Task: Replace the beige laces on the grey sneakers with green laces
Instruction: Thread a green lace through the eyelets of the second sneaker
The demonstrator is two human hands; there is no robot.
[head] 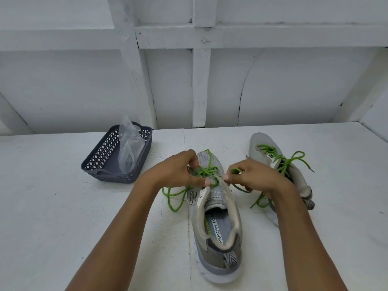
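Near sneaker sits centre frame on the white desk, heel toward me, toe away. Green lace crosses its upper eyelets, and loose tails loop onto the desk on either side. Far sneaker, right of frame, is laced in green too, ends sprawled. I judge the lace a light, limp cord with no stiffness of its own. It should go slack once tension drops, so I'd take it close to the eyelets or at the tip, not mid-tail. The mesh upper looks soft, and the shoe seems light enough to slide under a hard pull. Left hand: fingers curled, thumb and forefinger pinching the lace by the left eyelet row. Right hand: fingertips pinching a small loop at the right edge. Forearms enter from the bottom of the frame, converging over the tongue. Dark basket holding a clear plastic bag sits left of centre, well apart.
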